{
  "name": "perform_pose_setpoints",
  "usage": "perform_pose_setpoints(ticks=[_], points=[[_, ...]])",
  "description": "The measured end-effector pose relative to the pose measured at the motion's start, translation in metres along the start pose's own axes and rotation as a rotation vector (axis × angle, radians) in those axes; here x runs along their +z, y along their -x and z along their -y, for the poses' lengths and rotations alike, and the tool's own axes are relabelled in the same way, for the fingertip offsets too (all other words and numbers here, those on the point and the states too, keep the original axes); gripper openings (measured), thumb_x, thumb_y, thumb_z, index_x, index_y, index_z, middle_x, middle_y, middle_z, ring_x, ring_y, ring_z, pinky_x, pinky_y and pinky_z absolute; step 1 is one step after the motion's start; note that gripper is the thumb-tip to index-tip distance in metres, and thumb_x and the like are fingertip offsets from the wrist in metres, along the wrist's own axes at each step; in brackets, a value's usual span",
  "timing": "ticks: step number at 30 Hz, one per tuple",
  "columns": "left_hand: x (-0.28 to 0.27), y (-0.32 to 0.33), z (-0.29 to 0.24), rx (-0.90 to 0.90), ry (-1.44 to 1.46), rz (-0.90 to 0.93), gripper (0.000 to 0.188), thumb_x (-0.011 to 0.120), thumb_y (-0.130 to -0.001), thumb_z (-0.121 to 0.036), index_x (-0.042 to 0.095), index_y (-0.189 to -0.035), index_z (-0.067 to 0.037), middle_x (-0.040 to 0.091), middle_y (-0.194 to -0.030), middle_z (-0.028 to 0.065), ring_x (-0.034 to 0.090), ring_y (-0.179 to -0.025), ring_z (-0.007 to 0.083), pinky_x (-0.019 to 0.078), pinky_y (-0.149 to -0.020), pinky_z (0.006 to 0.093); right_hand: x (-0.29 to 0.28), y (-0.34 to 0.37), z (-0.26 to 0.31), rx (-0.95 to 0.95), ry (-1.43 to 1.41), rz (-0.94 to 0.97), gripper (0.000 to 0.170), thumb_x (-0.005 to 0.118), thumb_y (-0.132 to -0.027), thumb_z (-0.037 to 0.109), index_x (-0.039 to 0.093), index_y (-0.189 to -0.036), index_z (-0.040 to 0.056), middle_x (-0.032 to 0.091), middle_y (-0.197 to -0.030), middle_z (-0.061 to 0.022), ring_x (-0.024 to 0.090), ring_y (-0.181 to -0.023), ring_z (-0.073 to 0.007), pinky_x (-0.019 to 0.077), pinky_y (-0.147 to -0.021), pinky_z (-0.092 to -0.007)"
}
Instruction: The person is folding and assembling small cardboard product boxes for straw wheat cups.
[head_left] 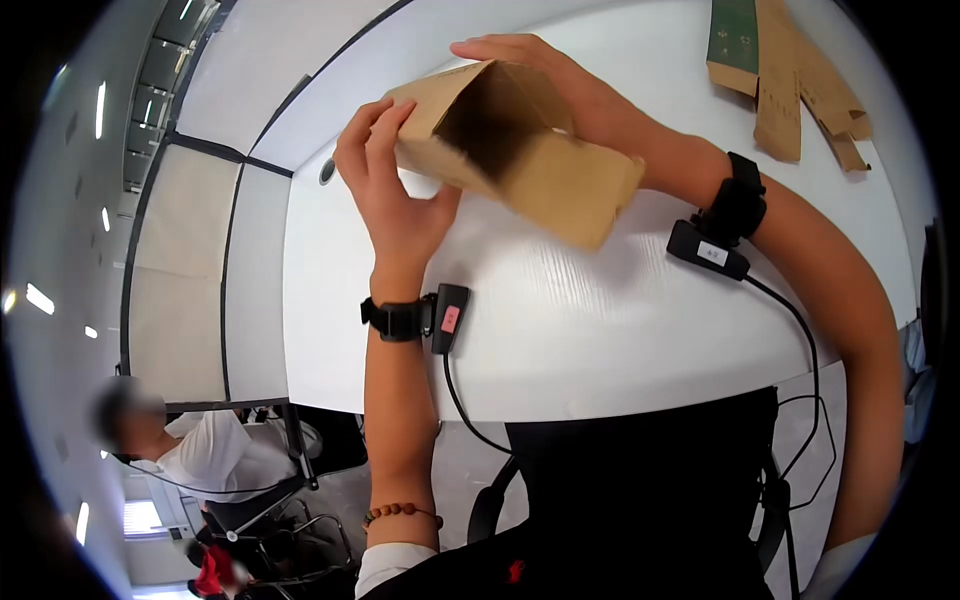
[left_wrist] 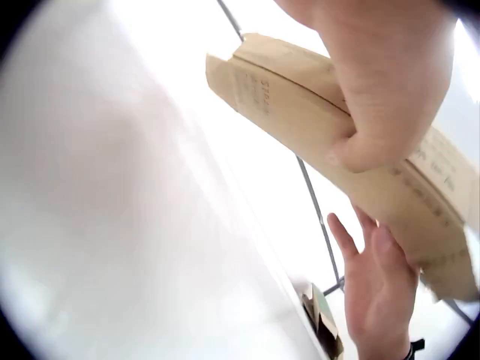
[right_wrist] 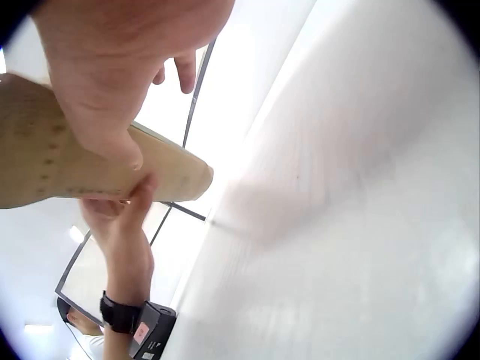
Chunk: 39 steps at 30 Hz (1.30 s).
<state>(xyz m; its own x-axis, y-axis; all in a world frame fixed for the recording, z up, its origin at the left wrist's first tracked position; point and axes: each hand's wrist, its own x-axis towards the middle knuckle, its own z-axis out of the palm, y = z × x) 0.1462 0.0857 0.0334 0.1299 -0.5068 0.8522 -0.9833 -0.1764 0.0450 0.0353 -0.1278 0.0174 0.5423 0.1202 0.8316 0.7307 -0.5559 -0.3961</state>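
A brown cardboard box (head_left: 440,120), its near end open with a flap (head_left: 575,190) folded out, is held above the white table in the head view. My left hand (head_left: 395,190) grips the box's left side, thumb below and fingers over the top edge. On the far right side my right hand (head_left: 600,110) lies against the box, fingers reaching past its back edge. The left wrist view shows printed text on the box (left_wrist: 300,112) and the left thumb pressed on it. In the right wrist view the right thumb rests on the box (right_wrist: 165,165).
Flattened cardboard pieces (head_left: 780,100), one with a green panel, lie at the table's far right. The white table (head_left: 600,340) has its near edge in front of my body. A seated person (head_left: 220,450) is at the lower left, beyond the partition panels (head_left: 180,280). Cables hang from both wrist cameras.
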Motion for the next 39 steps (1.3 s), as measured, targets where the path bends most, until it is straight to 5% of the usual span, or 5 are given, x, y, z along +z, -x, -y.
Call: perform_pose_setpoints(ticks=[8,16,24,31,39], points=[[0.013,0.014,-0.004,-0.385,0.404,0.335,0.081,0.037,-0.08,0.016,0.049,-0.154,-0.016,0.051,-0.131,0.0115,0.058,-0.124,0.0291,0.0508,-0.102,0.0411,-0.001,0.026,-0.019,0.351,-0.061,0.226,0.067,0.055,-0.094,-0.005,0.043,-0.155,0.0209,0.034,-0.16,-0.0083,0.044,-0.142,-0.0285,0.047,-0.117,-0.0422],[0.013,0.014,-0.003,-0.571,0.509,0.515,0.064,0.06,-0.098,-0.02,0.04,-0.157,-0.008,0.052,-0.153,0.0196,0.059,-0.131,0.0362,0.0468,-0.107,0.0464,-0.011,0.039,-0.035,0.41,-0.192,0.135,0.057,0.061,-0.095,0.022,0.05,-0.151,0.0145,0.027,-0.167,-0.0164,0.035,-0.15,-0.0325,0.0361,-0.118,-0.0407],[0.017,0.012,-0.032,-0.84,0.766,0.344,0.072,0.043,-0.09,0.007,0.033,-0.16,-0.007,0.052,-0.148,0.0144,0.056,-0.13,0.023,0.0482,-0.105,0.0361,-0.008,0.036,-0.028,0.118,0.014,0.154,0.087,0.082,-0.083,0.041,0.04,-0.154,0.0126,0.028,-0.164,-0.0182,0.036,-0.149,-0.0376,0.0381,-0.119,-0.0488],[0.013,0.001,-0.027,0.024,0.281,0.298,0.084,0.031,-0.073,0.02,0.047,-0.152,-0.007,0.047,-0.154,0.0197,0.052,-0.138,0.0326,0.0433,-0.113,0.0397,-0.005,0.019,-0.015,0.891,-0.941,-0.289,0.102,0.079,-0.085,0.054,0.033,-0.152,-0.0082,0.043,-0.15,-0.0225,0.052,-0.133,-0.0292,0.0452,-0.114,-0.0411],[0.02,0.01,-0.027,-0.421,0.58,0.115,0.096,0.073,-0.077,-0.006,0.02,-0.157,-0.01,0.031,-0.16,0.0205,0.034,-0.148,0.0358,0.026,-0.122,0.0543,-0.027,0.006,-0.023,0.178,0.113,-0.285,0.071,0.082,-0.083,0.028,0.051,-0.143,0.0059,0.065,-0.125,-0.0154,0.064,-0.117,-0.0285,0.0497,-0.103,-0.0374]])
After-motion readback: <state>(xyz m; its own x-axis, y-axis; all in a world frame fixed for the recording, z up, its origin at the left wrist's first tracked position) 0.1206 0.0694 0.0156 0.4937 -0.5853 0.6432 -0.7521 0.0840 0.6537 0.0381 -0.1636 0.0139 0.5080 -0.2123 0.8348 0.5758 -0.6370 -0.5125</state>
